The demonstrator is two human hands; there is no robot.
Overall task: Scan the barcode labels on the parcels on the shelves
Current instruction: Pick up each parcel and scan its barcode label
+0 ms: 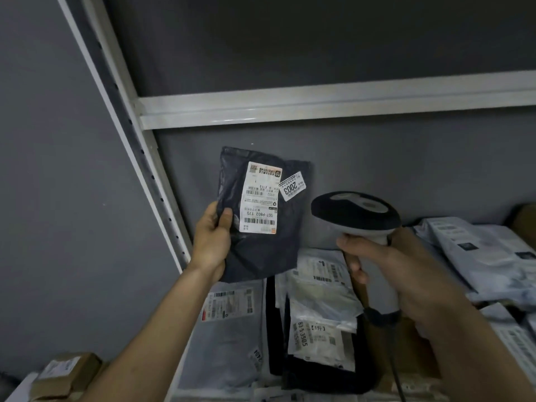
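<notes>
- Left hand (210, 242) grip clamped on black parcel (261, 227), label (261, 198) facing out
- Right hand (406, 271) grip clamped on scanner (356, 216); aimed near label
- Parcels on shelf (319, 314) probably unscanned; cannot confirm

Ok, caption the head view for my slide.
Left hand holds a black parcel, label up; right hand aims the scanner.

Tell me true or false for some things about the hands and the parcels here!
1. The left hand holds a dark parcel. True.
2. The right hand is empty. False: it grips a scanner.
3. A small sticker on the dark parcel reads 2003. True.
4. The dark parcel lies flat on the shelf. False: it is held up above the other parcels.
</notes>
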